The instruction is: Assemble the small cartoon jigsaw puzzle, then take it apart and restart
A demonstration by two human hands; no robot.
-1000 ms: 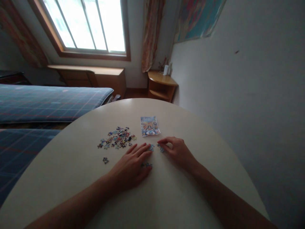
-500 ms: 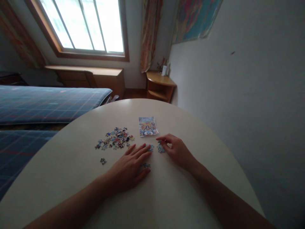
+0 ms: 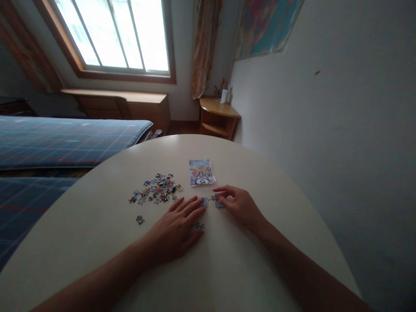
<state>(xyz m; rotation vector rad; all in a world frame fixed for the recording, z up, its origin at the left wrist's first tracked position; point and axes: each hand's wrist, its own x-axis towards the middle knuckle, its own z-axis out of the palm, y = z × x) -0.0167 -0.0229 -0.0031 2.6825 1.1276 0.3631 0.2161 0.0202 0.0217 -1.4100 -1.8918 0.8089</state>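
Note:
My left hand (image 3: 180, 221) lies flat on the white table, fingers spread, its fingertips against a light-blue group of joined jigsaw pieces (image 3: 204, 202). Beside its thumb are more jigsaw pieces (image 3: 199, 225), partly covered by the hand. My right hand (image 3: 238, 206) is closed in a pinch on a small jigsaw piece (image 3: 213, 197), just right of the light-blue group. Under its fingers sit a few bluish pieces (image 3: 219, 204), partly hidden. A printed picture sheet (image 3: 201, 172) with a cartoon penguin-like figure lies beyond both hands.
A heap of loose jigsaw pieces (image 3: 157, 189) spreads to the left on the round white table (image 3: 247, 268). One small cluster of pieces (image 3: 140, 219) lies apart, nearer me. A bed with a plaid mattress (image 3: 65, 141) stands left, a wall (image 3: 341, 143) right.
My right thumb and fingertips have shifted slightly, and a small piece now shows at their left, nearer the light-blue group. My left hand has barely moved.

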